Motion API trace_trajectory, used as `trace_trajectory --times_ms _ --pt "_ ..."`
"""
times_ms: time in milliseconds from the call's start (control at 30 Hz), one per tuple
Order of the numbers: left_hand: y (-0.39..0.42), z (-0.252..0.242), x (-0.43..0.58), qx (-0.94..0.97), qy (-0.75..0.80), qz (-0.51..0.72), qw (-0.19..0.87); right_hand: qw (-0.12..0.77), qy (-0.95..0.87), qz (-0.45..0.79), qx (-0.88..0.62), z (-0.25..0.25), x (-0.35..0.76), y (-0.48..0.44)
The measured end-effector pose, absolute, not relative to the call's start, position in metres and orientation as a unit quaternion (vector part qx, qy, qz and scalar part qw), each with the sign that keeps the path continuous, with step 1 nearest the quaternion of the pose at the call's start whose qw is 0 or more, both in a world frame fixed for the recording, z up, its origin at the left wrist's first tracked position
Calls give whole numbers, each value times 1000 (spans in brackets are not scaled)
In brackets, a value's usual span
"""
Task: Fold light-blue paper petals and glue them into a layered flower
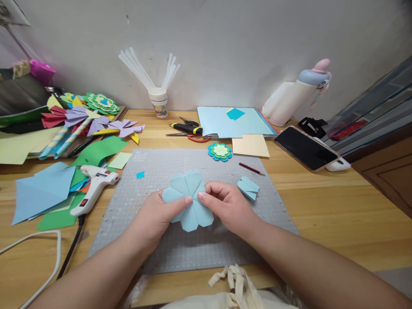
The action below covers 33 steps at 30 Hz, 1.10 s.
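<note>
Between my two hands is a light blue paper flower (pixel 192 216) with creased, rounded petals, held above the grey cutting mat (pixel 154 257). My left hand (pixel 161 212) grips it from the left, thumb pressed close to the centre and fingers hidden behind. On the right side, my right hand (pixel 228 204) pinches it with the thumb near the middle and the fingers curled. A smaller folded light blue paper piece (pixel 248 188) lies on the mat just right of my right hand. A layered blue and green paper flower (pixel 220 151) rests at the mat's far edge.
A white glue gun (pixel 95 189) and paper sheets (pixel 45 189) lie left. Behind are scissors (pixel 177 134), a cutter (pixel 186 128), a paper cup (pixel 158 103) with white strips and stacked paper (pixel 231 124). Rightward are a red pencil-like tool (pixel 251 169), phone (pixel 307 146) and bottle (pixel 294 96).
</note>
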<state>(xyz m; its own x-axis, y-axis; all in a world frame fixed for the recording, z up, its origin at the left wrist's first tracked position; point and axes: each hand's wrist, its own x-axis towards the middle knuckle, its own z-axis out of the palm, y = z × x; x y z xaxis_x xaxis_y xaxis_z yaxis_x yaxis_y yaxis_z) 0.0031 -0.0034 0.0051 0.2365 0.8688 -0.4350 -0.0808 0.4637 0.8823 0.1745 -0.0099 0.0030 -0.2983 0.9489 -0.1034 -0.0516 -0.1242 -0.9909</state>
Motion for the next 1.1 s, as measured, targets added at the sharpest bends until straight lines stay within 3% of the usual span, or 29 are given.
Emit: trace_trajectory --times_ms 100,200,333,400,433,633,867,967,1100 --pt "-3 5 2 368 512 360 688 416 -520 594 -451 9 178 -8" --pt "-1 8 2 361 517 379 677 419 -592 446 -525 25 198 2" --pt "0 11 2 367 518 390 667 193 -684 141 -689 42 246 22" --pt "-1 12 2 371 523 385 664 60 -659 137 -737 41 269 30" --pt "-1 12 2 372 527 380 663 36 -657 150 -738 37 278 33" --pt "-4 12 2 381 519 360 676 -1 -682 224 -696 12 292 33" --pt "-4 15 1 392 506 355 682 -41 -722 272 -635 22 270 22" --pt "-5 16 2 391 511 357 677 -8 -753 312 -579 35 260 21" --pt "-4 16 1 381 511 362 681 268 -704 459 -471 50 238 20"
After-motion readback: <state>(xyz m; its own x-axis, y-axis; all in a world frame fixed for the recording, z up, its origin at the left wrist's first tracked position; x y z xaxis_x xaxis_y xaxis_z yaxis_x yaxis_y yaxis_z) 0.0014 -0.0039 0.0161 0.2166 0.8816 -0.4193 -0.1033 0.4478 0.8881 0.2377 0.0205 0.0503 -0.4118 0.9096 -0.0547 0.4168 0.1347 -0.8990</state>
